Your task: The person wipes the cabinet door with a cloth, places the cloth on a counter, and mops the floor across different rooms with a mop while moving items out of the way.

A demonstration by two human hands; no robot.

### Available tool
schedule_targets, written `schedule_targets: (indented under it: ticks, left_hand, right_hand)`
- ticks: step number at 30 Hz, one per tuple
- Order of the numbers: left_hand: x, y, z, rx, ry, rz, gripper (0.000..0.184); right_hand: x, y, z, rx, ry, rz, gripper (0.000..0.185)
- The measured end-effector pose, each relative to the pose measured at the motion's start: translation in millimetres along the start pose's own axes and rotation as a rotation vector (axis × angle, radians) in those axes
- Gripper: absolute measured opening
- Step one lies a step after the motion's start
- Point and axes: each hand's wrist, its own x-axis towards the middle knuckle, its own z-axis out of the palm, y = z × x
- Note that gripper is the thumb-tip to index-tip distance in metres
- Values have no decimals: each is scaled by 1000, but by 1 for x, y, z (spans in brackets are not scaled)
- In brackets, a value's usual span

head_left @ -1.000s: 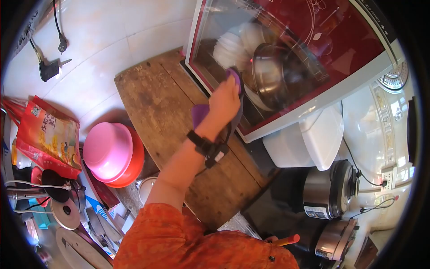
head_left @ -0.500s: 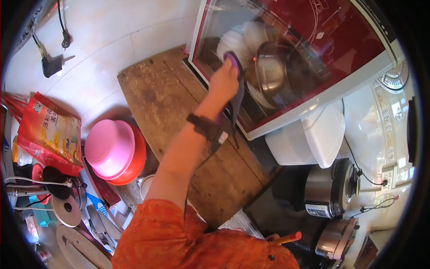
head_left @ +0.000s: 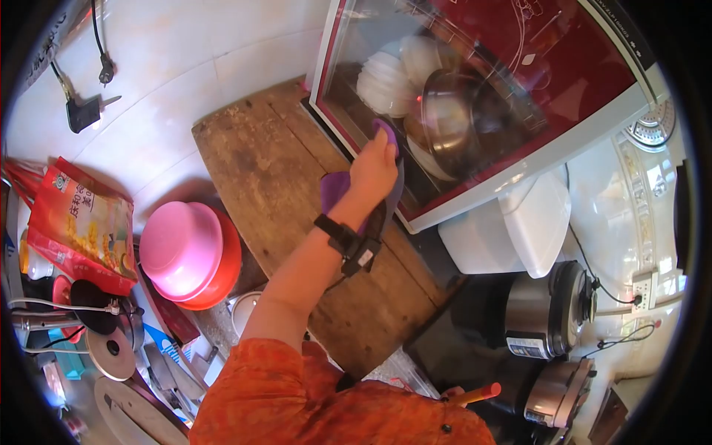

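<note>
My left hand [head_left: 371, 174] is closed on a purple cloth [head_left: 335, 188], pressed near the lower left part of the glass door of a red and white cabinet [head_left: 445, 202]. Part of the cloth folds over my fingers against the glass, and part hangs beside my wrist. Bowls [head_left: 383, 85] and a steel pot [head_left: 439, 122] show behind the glass. A black band with a small device is on my left wrist. At the bottom, my right hand [head_left: 454, 392] is mostly hidden by my orange shirt; its fingers are around a red-tipped stick [head_left: 480, 394].
Under my left arm is a wooden board [head_left: 259, 159]. Pink [head_left: 180, 245] and red basins stand left of it, near a red bag [head_left: 81, 226] and kitchen tools. On the right are a white bin [head_left: 482, 237] and two cookers [head_left: 538, 311]. Plugs hang on the tiled wall.
Compared with half a second ago, my left hand and the cloth have moved down along the glass, back near their place of one second ago. My right hand stays at the bottom.
</note>
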Motion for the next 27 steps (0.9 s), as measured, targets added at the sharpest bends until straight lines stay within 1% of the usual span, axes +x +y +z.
schedule_targets:
  ticks: [1, 2, 4, 5, 6, 7, 9, 10, 12, 13, 14, 15, 16, 17, 18, 19, 20, 22, 23, 24, 25, 27]
  left_hand:
    - [9, -1, -2, 35, 20, -42, 31]
    - [28, -14, 1, -31, 78, -22, 31]
    - [46, -16, -9, -64, 65, -31, 31]
    - [48, -16, -12, -94, 56, -40, 31]
    - [37, -14, -5, -11, 38, -57, 31]
    - [14, -14, 10, 28, 106, -10, 32]
    - [-17, 2, 10, -15, -1, -20, 32]
    - [-9, 2, 9, -16, -3, -18, 32]
    - [18, -4, 4, 11, 86, 2, 32]
    - [35, -6, -1, 10, 83, -1, 32]
    - [50, -10, -8, -52, 50, -22, 32]
    - [56, -14, -11, -113, 20, -42, 32]
    - [52, -14, -6, -134, 103, 10, 31]
    - [39, -12, 1, -130, 105, 10, 31]
    - [18, -8, 8, -154, 125, 50, 31]
    - [4, -5, 13, -180, 143, 90, 31]
    - [-1, -8, 18, -190, 189, 123, 32]
    - [23, -12, 9, -196, 163, 84, 32]
    - [41, -16, 2, -202, 136, 48, 33]
    - [61, -19, -8, -275, 58, -60, 33]
    - [60, -19, -9, -274, 59, -66, 33]
    - [58, -16, -10, -114, 51, -72, 35]
  right_hand:
    - [-4, -6, 0, -33, 80, -110, 6]
    - [-5, -8, 3, -32, 81, -108, 6]
    - [-8, -8, 7, 83, 193, -30, 6]
    - [-11, -7, 8, 82, 189, -27, 6]
    - [-12, -7, 8, 78, 196, -38, 6]
    - [-9, -8, 8, 77, 208, -54, 6]
    - [-9, -12, 10, 78, 234, -76, 7]
    - [-9, -13, 10, 74, 247, -85, 7]
    - [-14, -17, 8, 24, 289, -119, 8]
    - [-16, -22, 8, -23, 332, -158, 8]
    - [-18, -27, 9, -27, 326, -153, 8]
    - [-20, -31, 11, 58, 435, -219, 9]
    - [-20, -34, 13, 147, 546, -286, 10]
    - [-13, -11, 15, 150, 543, -289, 10]
    - [3, 33, 19, 40, 378, -548, 11]
    - [14, 60, 22, -74, 207, -798, 11]
    - [11, 50, 19, -74, 208, -798, 11]
    - [2, 32, 10, 84, 116, -291, 9]
    - [0, 22, 8, 112, 103, -171, 9]
    - [1, 21, 8, 111, 98, -153, 10]
    - [0, 19, 7, 111, 91, -129, 11]
    - [1, 17, 7, 109, 73, -97, 13]
